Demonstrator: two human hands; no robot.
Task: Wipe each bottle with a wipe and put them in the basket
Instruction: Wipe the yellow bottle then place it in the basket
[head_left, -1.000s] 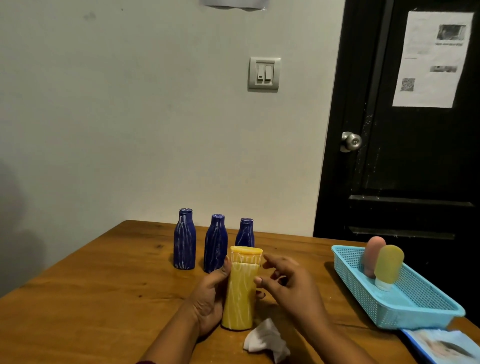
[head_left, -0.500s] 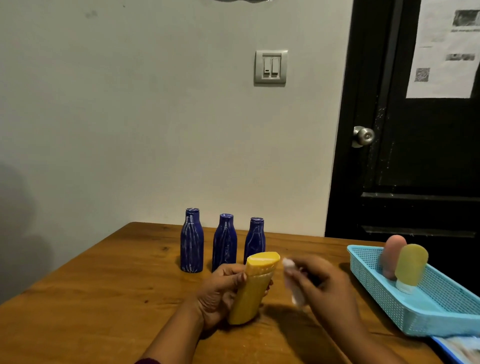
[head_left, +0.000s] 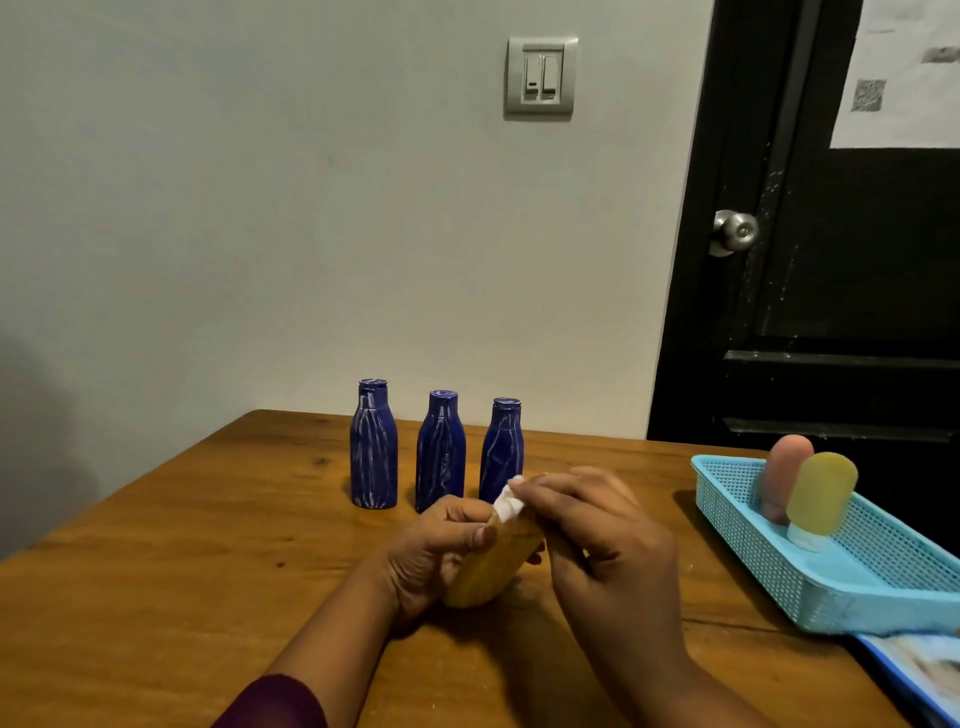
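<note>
My left hand (head_left: 434, 553) grips a yellow bottle (head_left: 491, 566), tilted with its top pointing away to the right, just above the wooden table (head_left: 182, 561). My right hand (head_left: 608, 545) presses a white wipe (head_left: 508, 503) against the bottle's upper end, which is hidden by the wipe and fingers. Three dark blue bottles (head_left: 440, 457) stand upright in a row behind my hands. At the right, a light blue basket (head_left: 857, 582) holds a pink bottle (head_left: 782, 480) and a yellow bottle (head_left: 821, 499), both standing on their caps.
A printed sheet or booklet (head_left: 919, 665) lies under the basket's near corner at the table's right edge. Behind the table are a grey wall with a light switch (head_left: 540, 77) and a black door (head_left: 841, 260) with a metal knob.
My right hand picked the wipe up off the table and brought it onto the top of the yellow bottle. My left hand lifted and tilted the bottle from upright.
</note>
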